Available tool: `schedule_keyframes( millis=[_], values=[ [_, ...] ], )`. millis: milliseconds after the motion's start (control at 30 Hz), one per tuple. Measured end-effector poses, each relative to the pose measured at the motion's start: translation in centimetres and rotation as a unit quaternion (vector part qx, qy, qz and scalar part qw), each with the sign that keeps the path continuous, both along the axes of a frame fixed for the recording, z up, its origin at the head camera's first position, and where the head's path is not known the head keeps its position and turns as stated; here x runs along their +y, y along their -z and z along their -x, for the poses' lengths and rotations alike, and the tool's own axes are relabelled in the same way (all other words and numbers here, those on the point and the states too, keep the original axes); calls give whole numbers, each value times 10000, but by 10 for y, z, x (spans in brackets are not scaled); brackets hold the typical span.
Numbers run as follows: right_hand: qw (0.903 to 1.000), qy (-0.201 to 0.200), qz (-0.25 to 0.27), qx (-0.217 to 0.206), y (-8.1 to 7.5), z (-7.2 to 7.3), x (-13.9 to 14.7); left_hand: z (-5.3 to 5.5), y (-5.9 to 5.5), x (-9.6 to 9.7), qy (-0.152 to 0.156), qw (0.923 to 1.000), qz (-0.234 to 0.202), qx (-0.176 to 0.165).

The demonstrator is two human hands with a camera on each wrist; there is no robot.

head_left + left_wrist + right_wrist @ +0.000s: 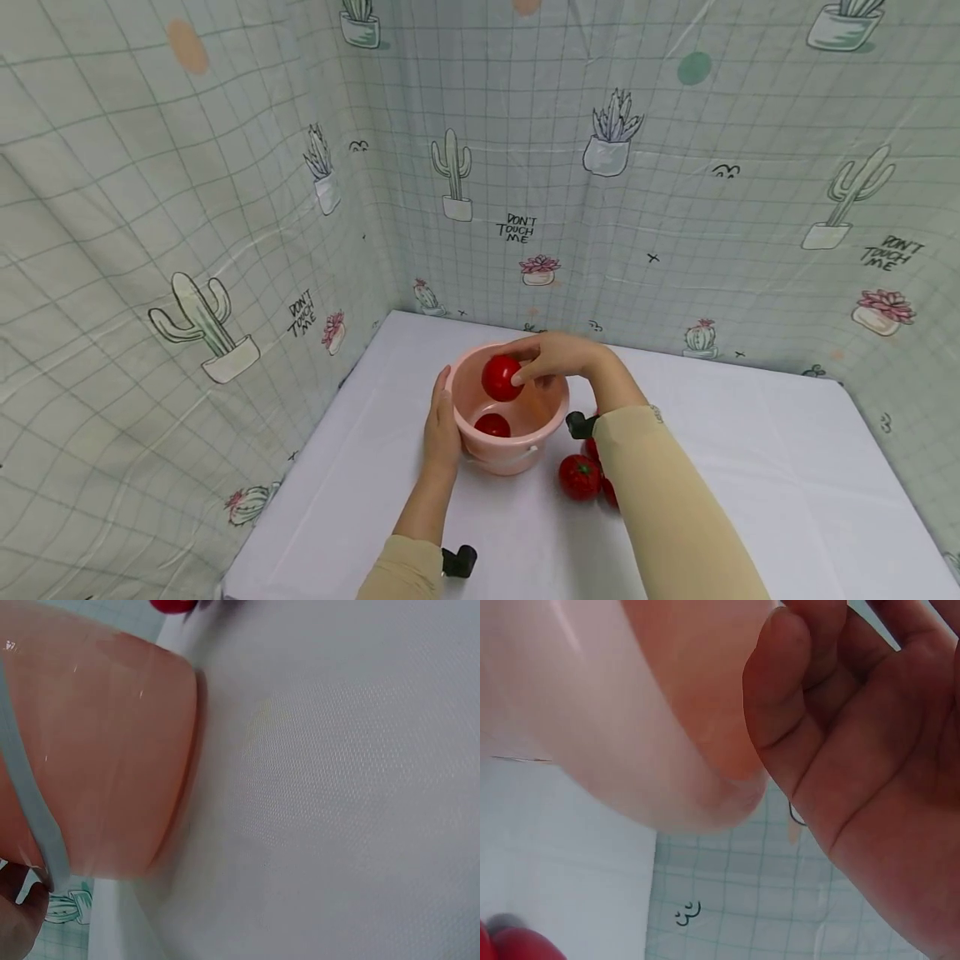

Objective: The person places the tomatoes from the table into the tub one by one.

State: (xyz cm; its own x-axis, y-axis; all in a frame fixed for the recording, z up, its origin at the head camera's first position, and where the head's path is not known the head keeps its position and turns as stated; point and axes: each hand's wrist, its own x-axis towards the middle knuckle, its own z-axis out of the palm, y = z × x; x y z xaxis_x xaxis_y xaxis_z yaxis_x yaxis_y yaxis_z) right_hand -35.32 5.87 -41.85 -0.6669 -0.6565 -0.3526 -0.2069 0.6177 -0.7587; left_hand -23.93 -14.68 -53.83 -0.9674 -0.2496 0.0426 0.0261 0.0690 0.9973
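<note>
A pink bucket [504, 454] with a pale handle [34, 802] stands on the white table. Over its mouth my right hand [558, 354] pinches a round red tomato [501, 377] between thumb and fingers. Another tomato [493, 425] lies inside on the bucket floor. My left hand [441, 429] rests along the bucket's left outer side, its fingers fairly straight and reaching up to the rim. In the left wrist view, part of that hand [21, 915] shows beside the handle. The right wrist view shows my right palm [885, 765] next to the bucket rim [697, 802]; the held tomato is hidden there.
Several tomatoes [580, 477] sit on the table [750, 467] just right of the bucket, partly hidden under my right sleeve [660, 500]. Cloth walls [525, 150] printed with cacti stand behind the table and along its left and right sides.
</note>
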Motion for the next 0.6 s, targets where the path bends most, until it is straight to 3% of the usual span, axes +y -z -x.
schedule_keyframes(
  millis=[200,600],
  values=[
    [9989,-316,-344,-34,1,4,-14,-2,-4,0,35,9999,8,-119],
    [9947,-453,-760,-516,8,5,-36,0,1,-2,-57,9999,81,-22]
  ],
)
